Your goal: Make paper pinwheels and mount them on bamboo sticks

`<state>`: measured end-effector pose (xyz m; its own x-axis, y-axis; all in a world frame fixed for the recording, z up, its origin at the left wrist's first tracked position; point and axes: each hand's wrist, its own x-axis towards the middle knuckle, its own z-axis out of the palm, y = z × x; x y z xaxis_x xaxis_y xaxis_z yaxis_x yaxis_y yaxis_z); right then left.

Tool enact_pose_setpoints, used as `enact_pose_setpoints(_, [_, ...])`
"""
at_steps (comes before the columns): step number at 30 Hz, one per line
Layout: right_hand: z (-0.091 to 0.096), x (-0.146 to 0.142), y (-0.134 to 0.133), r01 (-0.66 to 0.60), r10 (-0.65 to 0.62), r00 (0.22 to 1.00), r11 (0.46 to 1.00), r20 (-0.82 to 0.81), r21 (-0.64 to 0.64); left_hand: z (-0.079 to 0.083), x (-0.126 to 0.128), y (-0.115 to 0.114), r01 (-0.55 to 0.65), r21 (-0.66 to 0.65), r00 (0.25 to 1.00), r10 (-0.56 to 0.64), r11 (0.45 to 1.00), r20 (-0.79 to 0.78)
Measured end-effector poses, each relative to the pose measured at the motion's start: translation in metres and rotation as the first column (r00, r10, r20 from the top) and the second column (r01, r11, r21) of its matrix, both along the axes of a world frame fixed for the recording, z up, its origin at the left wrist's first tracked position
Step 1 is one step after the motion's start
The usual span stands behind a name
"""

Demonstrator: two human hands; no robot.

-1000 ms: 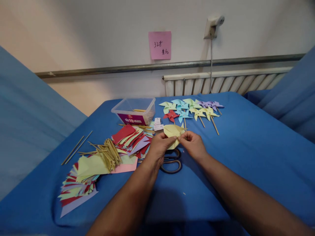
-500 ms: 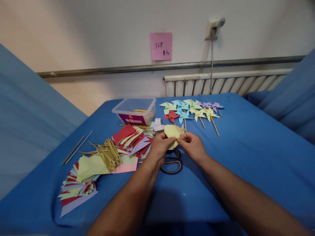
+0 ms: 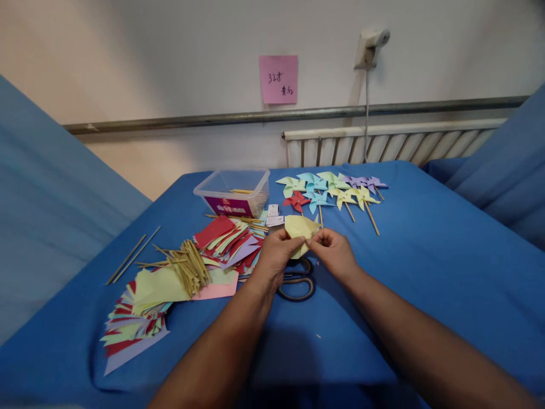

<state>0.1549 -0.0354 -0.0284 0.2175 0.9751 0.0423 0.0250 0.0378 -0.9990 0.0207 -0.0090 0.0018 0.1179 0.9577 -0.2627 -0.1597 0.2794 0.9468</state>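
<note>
A piece of yellow paper, partly folded or curled, is held up between both hands over the middle of the table. My left hand is closed on its left side, thumb lying across the front. With thumb and fingers pinched, my right hand grips the paper's lower right part; whether a small pin is in that pinch is hidden. Below the hands lie scissors with dark handles, their blades covered by my left forearm. Two small white boxes are just behind my left hand.
Several finished pinwheels on sticks lie at the back right. A clear plastic tub holding sticks stands at the back left. In front are coloured paper sheets, a bundle of sticks and two loose sticks on the blue tablecloth.
Both hands stay in nearly the same place, still gripping the yellow paper. Nothing else has visibly moved.
</note>
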Motion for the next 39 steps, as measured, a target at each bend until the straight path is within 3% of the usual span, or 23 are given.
enact_pose_setpoints(3, [0.008,0.004,0.0,-0.015,0.015,0.991,1.0,-0.136,0.003,0.002,-0.004,0.001,0.027,0.001,1.0,-0.027,1.0,0.015])
enact_pose_setpoints(7, [0.023,0.02,0.003,0.09,-0.078,0.957,0.995,-0.278,0.032,0.009,-0.01,0.003,0.129,-0.007,0.991,-0.129,0.992,-0.023])
enact_pose_setpoints(11, [0.028,0.029,0.004,-0.106,0.091,0.964,0.993,-0.251,-0.049,0.014,-0.015,0.003,0.262,0.025,0.952,-0.254,0.965,-0.172])
enact_pose_setpoints(15, [0.025,0.025,0.001,-0.347,0.32,0.916,0.934,-0.241,-0.081,0.014,-0.015,0.001,0.381,0.038,0.892,-0.356,0.924,-0.28])
enact_pose_setpoints(22, [0.017,0.022,0.001,-0.409,0.384,0.9,0.908,-0.205,-0.092,0.012,-0.017,-0.001,0.413,0.052,0.876,-0.381,0.909,-0.294])
enact_pose_setpoints(24, [0.014,0.02,0.003,-0.37,0.342,0.912,0.924,-0.226,-0.094,0.012,-0.017,-0.001,0.377,0.062,0.891,-0.344,0.924,-0.295])
enact_pose_setpoints(27, [0.01,0.012,0.005,-0.211,0.171,0.934,0.972,-0.313,-0.099,0.014,-0.014,0.001,0.229,0.099,0.941,-0.194,0.968,-0.279])
enact_pose_setpoints(31, [0.004,0.005,0.007,-0.017,-0.023,0.897,0.996,-0.441,-0.087,0.014,-0.009,0.002,-0.018,0.072,0.998,0.023,0.997,-0.065])
enact_pose_setpoints(35, [0.004,0.004,0.008,0.089,-0.108,0.887,0.994,-0.449,-0.063,0.006,-0.002,0.0,0.058,-0.076,0.996,-0.052,0.995,0.078])
enact_pose_setpoints(39, [0.007,0.001,0.006,0.089,-0.096,0.901,0.995,-0.423,-0.037,-0.004,0.005,-0.003,0.096,-0.072,0.99,-0.088,0.993,0.112])
